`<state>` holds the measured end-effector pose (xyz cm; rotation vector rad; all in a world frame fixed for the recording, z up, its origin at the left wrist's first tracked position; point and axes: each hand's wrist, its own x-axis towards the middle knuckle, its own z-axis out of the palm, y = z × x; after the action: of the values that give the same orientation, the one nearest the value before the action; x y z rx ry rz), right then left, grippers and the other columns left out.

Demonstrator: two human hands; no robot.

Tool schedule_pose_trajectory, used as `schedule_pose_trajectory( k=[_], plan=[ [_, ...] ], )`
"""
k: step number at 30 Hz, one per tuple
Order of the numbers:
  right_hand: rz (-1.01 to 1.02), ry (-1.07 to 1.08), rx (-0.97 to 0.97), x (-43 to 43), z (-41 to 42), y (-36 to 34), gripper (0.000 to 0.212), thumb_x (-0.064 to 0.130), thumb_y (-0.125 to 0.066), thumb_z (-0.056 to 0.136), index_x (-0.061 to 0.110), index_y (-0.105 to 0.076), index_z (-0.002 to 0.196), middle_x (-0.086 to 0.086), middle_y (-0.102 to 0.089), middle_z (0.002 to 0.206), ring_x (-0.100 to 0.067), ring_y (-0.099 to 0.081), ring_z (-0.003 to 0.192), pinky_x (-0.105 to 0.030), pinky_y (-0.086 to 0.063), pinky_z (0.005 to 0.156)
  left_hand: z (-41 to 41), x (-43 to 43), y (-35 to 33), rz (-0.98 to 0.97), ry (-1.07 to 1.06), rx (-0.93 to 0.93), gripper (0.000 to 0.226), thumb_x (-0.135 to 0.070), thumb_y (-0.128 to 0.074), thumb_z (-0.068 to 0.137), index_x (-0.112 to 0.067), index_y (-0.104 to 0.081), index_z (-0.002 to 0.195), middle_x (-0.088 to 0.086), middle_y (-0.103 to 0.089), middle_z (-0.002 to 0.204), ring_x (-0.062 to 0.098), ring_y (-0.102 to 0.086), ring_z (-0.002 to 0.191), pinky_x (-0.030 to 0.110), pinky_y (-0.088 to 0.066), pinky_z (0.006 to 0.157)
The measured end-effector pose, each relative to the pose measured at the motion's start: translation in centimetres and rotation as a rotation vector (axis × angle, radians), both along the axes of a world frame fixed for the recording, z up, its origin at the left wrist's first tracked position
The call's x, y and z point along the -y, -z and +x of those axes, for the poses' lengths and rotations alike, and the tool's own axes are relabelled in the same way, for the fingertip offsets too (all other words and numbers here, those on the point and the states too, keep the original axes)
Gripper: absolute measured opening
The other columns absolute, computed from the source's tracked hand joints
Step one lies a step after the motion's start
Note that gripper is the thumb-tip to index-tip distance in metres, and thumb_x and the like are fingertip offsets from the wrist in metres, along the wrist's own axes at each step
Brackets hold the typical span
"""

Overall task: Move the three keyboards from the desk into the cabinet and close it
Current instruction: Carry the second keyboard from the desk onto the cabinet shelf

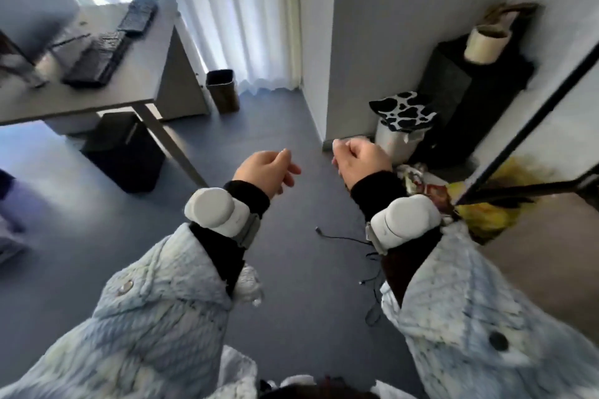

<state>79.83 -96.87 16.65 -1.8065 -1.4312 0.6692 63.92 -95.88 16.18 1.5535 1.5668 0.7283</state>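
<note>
Two keyboards (97, 58) (137, 16) on desk (142, 74), both hands (264, 170) (361, 162) empty

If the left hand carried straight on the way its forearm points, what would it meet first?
Probably nothing soon: the left hand points up the bare floor towards the white curtain, passing right of the bin. Depth is unclear.
</note>
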Motion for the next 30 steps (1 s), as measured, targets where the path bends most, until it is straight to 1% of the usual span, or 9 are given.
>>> schedule_pose_trajectory(
  k=[2, 6, 11, 14, 18, 19, 24, 27, 30],
  plan=[
    [-0.044, -0.095, 0.024, -2.6, -7.1, 1.3, 0.044, 0.037, -0.046, 0.092, 0.000, -0.067, 0.083, -0.023, -0.067, 0.079, -0.039, -0.063, 0.086, -0.041, -0.050, 0.081, -7.0, -2.1, 1.0, -0.004, -0.114, 0.023, 0.042, -0.030, -0.038, 0.095, -0.024, -0.063, 0.062, -0.004, -0.058, 0.057, 0.016, -0.046, 0.046, 0.025, -0.036, 0.051],
    [-0.084, -0.208, 0.021, -7.2, -14.0, 2.1, 0.044, 0.039, -0.045, 0.091, 0.001, -0.065, 0.083, -0.021, -0.070, 0.086, -0.039, -0.063, 0.087, -0.041, -0.050, 0.081, -13.1, -5.3, 2.2, -0.023, -0.181, 0.037, 0.042, -0.029, -0.039, 0.095, -0.025, -0.062, 0.060, -0.006, -0.057, 0.054, 0.012, -0.045, 0.041, 0.025, -0.039, 0.052],
    [-0.031, -0.284, 0.031, -17.0, -20.2, 2.6, 0.045, 0.037, -0.045, 0.092, -0.002, -0.065, 0.083, -0.022, -0.069, 0.082, -0.037, -0.062, 0.083, -0.037, -0.048, 0.076, -18.8, -12.6, 3.4, -0.063, -0.253, 0.039, 0.041, -0.029, -0.039, 0.095, -0.023, -0.062, 0.062, -0.004, -0.058, 0.056, 0.016, -0.047, 0.047, 0.027, -0.042, 0.058],
    [-0.032, -0.352, 0.002, -24.1, -23.1, 3.1, 0.045, 0.036, -0.045, 0.092, -0.002, -0.066, 0.081, -0.021, -0.067, 0.079, -0.038, -0.061, 0.082, -0.038, -0.049, 0.077, -21.8, -18.8, 3.5, -0.056, -0.304, 0.029, 0.041, -0.029, -0.038, 0.096, -0.022, -0.062, 0.064, -0.002, -0.059, 0.059, 0.017, -0.048, 0.050, 0.027, -0.042, 0.059],
    [-0.057, -0.472, -0.012, -36.0, -27.3, 1.2, 0.045, 0.037, -0.043, 0.092, 0.000, -0.066, 0.082, -0.013, -0.064, 0.076, -0.032, -0.061, 0.082, -0.032, -0.046, 0.076, -25.3, -29.6, 1.4, -0.056, -0.420, 0.024, 0.040, -0.031, -0.038, 0.096, -0.021, -0.063, 0.067, -0.001, -0.060, 0.062, 0.021, -0.055, 0.063, 0.031, -0.045, 0.064],
    [-0.044, -0.488, -0.017, -36.9, -27.7, 0.9, 0.044, 0.038, -0.043, 0.092, 0.002, -0.066, 0.081, -0.011, -0.063, 0.075, -0.030, -0.060, 0.080, -0.031, -0.045, 0.074, -25.6, -30.4, 1.4, -0.057, -0.424, 0.023, 0.040, -0.031, -0.038, 0.097, -0.021, -0.063, 0.067, -0.001, -0.060, 0.062, 0.021, -0.056, 0.064, 0.030, -0.044, 0.064],
    [0.011, -0.548, -0.017, -49.1, -33.6, -0.9, 0.041, 0.039, -0.044, 0.092, 0.005, -0.064, 0.079, -0.009, -0.062, 0.073, -0.026, -0.058, 0.077, -0.028, -0.043, 0.070, -31.4, -41.2, 0.7, -0.047, -0.525, 0.008, 0.043, -0.034, -0.037, 0.097, -0.025, -0.062, 0.064, -0.004, -0.059, 0.058, 0.012, -0.049, 0.048, 0.023, -0.035, 0.048],
    [-0.021, -0.604, -0.009, -55.2, -38.4, 0.3, 0.038, 0.039, -0.045, 0.091, 0.007, -0.062, 0.080, -0.010, -0.063, 0.079, -0.027, -0.059, 0.083, -0.034, -0.049, 0.080, -36.0, -46.8, 2.2, -0.074, -0.604, 0.054, 0.040, -0.034, -0.037, 0.097, -0.025, -0.060, 0.066, -0.004, -0.059, 0.059, 0.012, -0.049, 0.049, 0.024, -0.035, 0.048],
    [-0.055, -0.632, 0.026, -59.8, -42.0, 2.1, 0.029, 0.038, -0.047, 0.091, 0.013, -0.053, 0.078, -0.001, -0.054, 0.075, -0.020, -0.051, 0.078, -0.029, -0.042, 0.073, -39.8, -50.8, 3.9, -0.127, -0.680, 0.094, 0.032, -0.031, -0.038, 0.097, -0.022, -0.055, 0.071, -0.004, -0.058, 0.064, 0.011, -0.049, 0.049, 0.023, -0.036, 0.048]
  ],
)
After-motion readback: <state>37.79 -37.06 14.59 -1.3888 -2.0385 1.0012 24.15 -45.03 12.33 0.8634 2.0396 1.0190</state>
